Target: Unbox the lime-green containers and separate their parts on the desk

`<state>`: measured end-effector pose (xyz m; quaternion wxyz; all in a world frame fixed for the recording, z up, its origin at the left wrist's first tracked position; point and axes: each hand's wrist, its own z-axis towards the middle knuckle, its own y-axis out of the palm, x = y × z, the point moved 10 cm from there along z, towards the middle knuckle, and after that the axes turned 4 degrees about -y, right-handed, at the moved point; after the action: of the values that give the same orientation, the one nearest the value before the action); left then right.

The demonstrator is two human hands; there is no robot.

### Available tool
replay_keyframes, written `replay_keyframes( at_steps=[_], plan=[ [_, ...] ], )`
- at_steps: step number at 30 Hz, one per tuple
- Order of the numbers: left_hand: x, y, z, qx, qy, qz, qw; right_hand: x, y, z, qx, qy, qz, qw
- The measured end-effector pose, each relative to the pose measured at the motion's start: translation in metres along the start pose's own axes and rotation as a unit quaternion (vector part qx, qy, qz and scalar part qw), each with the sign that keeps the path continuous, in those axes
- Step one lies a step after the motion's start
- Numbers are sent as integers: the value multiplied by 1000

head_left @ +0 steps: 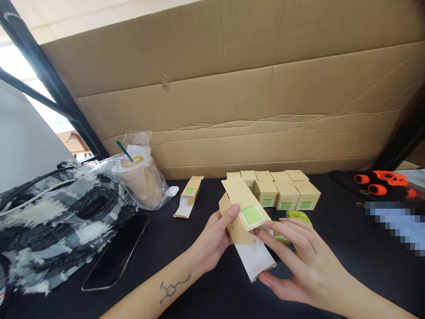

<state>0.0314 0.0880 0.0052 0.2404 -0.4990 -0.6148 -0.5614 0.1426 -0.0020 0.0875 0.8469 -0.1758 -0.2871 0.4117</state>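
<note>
My left hand (212, 243) is closed around a small tan paper carton (237, 190), its thumb pressing on the front beside a light green square. The carton is tilted, its lower end opened out, and a long white flap (250, 257) hangs down from it. My right hand (302, 257) grips at that opened end: its fingertips rest on the edge of the mouth and its thumb touches the flap's corner. What is inside the carton is hidden. Behind my right fingers lies a green rounded case (299, 217), partly covered.
Several closed tan cartons (287, 192) stand in rows behind. Another opened carton (191, 190) lies left of them. A bagged drink cup (139, 177), a phone (116, 252) and a frayed black-and-white bag (76, 221) are at left. Orange-and-black items (385, 181) lie at right. A cardboard wall (232, 102) closes the back.
</note>
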Motion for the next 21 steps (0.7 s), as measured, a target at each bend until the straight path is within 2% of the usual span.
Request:
replay_keyframes(
  at_steps=[3, 8, 14, 16, 17, 19, 20, 21],
  plan=[
    [-1, 1, -1, 3, 2, -9, 1000, -3, 1, 5, -12, -18, 11, 1000],
    [0, -7, -3, 45, 17, -3, 999, -8, 3, 8, -11, -51, 7, 999],
    [21, -12, 3, 40, 68, 63, 995, -18, 15, -1, -47, -63, 58, 995],
    [45, -21, 4, 43, 88, 132, 986, -18, 11, -1, -36, -63, 81, 994],
    [64, -30, 4, 63, 111, 173, 977, -17, 6, -1, -24, -63, 86, 994],
    [107, -50, 1, 119, 166, 288, 936, -14, -3, 1, -2, -64, 88, 994],
    [127, -63, -1, 160, 181, 348, 906, -13, -6, 2, 7, -64, 87, 994],
    [142, -76, 0, 182, 182, 371, 893, -13, -9, 2, 13, -65, 86, 994]
  ],
)
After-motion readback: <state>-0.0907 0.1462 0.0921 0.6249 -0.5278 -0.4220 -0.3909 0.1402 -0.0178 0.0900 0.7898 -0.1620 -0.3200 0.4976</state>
